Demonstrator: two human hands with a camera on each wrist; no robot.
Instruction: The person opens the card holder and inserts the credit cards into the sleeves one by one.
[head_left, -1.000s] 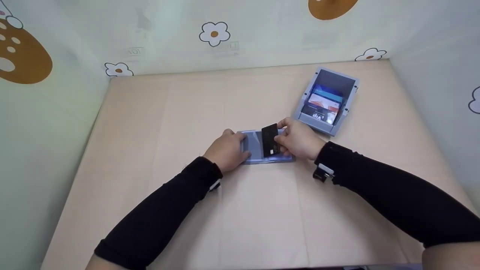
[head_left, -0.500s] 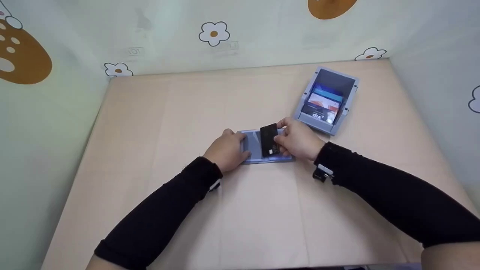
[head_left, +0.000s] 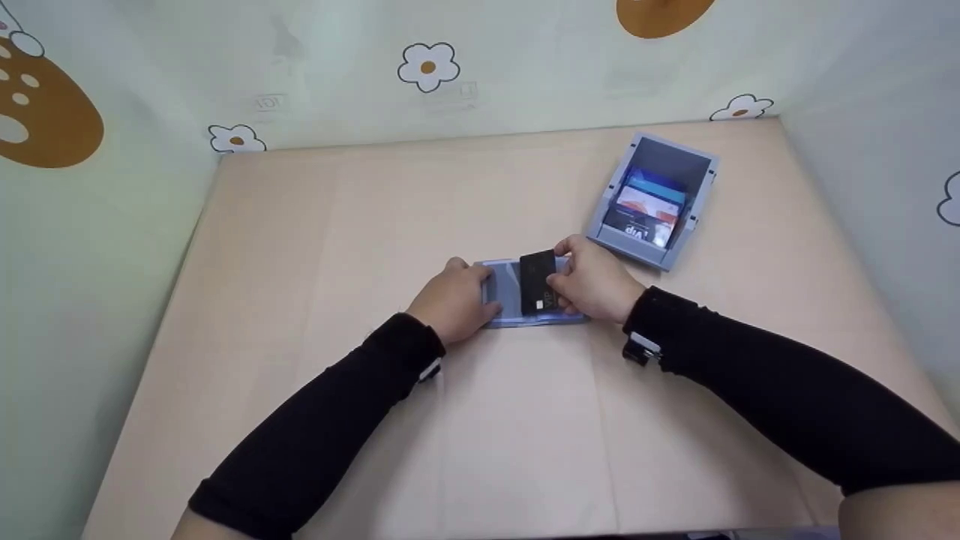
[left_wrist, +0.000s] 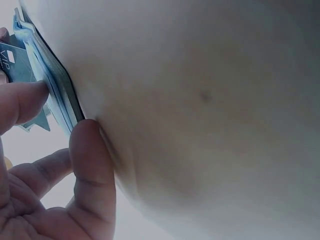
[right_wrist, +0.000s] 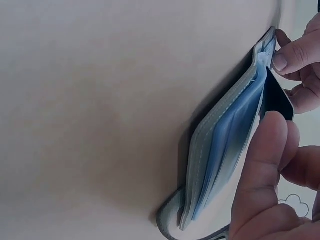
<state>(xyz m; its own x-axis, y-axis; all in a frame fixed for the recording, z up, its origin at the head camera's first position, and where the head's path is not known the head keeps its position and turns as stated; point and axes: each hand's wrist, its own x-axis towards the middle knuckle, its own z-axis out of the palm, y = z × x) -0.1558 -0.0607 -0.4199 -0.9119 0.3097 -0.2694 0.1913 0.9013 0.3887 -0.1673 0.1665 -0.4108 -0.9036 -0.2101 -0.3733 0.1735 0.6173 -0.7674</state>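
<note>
A blue-grey wallet (head_left: 505,288) with clear plastic sleeves lies spread open on the table. My left hand (head_left: 448,306) grips its left end, thumb on top and another finger at its lower edge, as the left wrist view shows. Between the thumb and fingers of my right hand (head_left: 600,280) is a black VIP card (head_left: 535,285), pinched by its right side. The card stands slightly tilted over the wallet's middle, overlapping the right-hand sleeves. In the right wrist view, the layered sleeves of the wallet (right_wrist: 227,132) show side-on, and the card's dark face (right_wrist: 276,97) rises beside them.
A grey open-topped bin (head_left: 634,247) stands behind my right hand, with several cards (head_left: 651,202) lying in it. The table (head_left: 360,217) meets pale walls with printed flowers at the back and sides.
The black card has shifted slightly left and down over the wallet, my right hand moving slightly with it. My left hand, the wallet and the bin stay in place.
</note>
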